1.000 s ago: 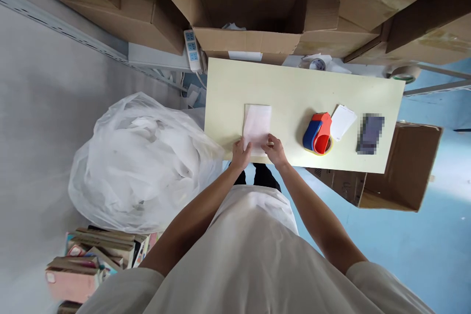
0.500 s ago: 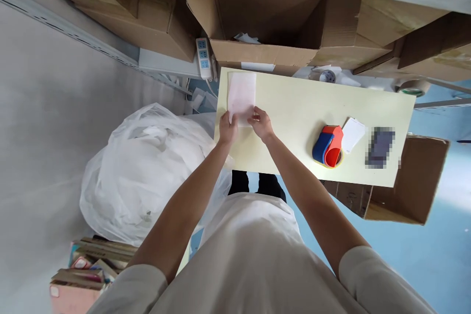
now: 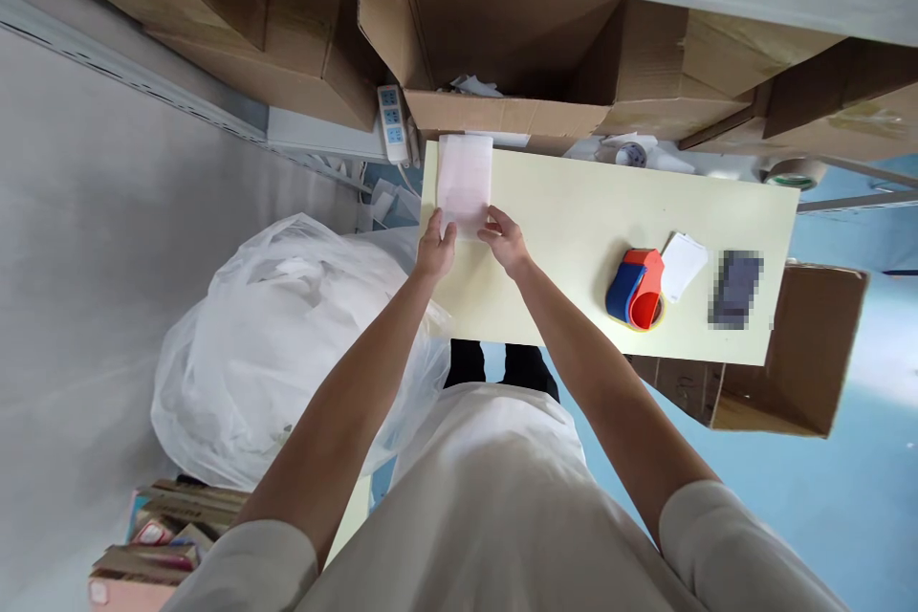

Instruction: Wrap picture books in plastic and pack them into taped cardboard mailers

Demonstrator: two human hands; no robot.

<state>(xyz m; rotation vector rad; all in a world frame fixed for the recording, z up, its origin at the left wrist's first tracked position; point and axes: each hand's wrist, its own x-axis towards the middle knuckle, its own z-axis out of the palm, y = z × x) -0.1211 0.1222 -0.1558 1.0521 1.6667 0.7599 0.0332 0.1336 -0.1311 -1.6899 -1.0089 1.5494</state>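
Note:
A flat, pale pinkish-white rectangular sheet or packet (image 3: pixel 465 182) is at the left end of the cream tabletop (image 3: pixel 552 229); I cannot tell whether it is paper or thin plastic. My left hand (image 3: pixel 436 249) grips its lower left corner, thumb and fingers closed on the edge. At the lower right corner, my right hand (image 3: pixel 506 239) pinches it between thumb and fingers. The far end of the sheet reaches the table's back edge, close to the open cardboard box (image 3: pixel 509 110).
Toward the right lie a red and blue tape dispenser (image 3: pixel 637 289), white cards (image 3: pixel 684 265) and a blurred-out dark object (image 3: pixel 736 290). A big translucent bag (image 3: pixel 287 344) bulges left of the table. A power strip (image 3: pixel 392 124) and tape rolls (image 3: pixel 795 174) sit behind it.
The sheet has slid slightly away from me toward the box, both hands still on its near corners. The view has shifted a little.

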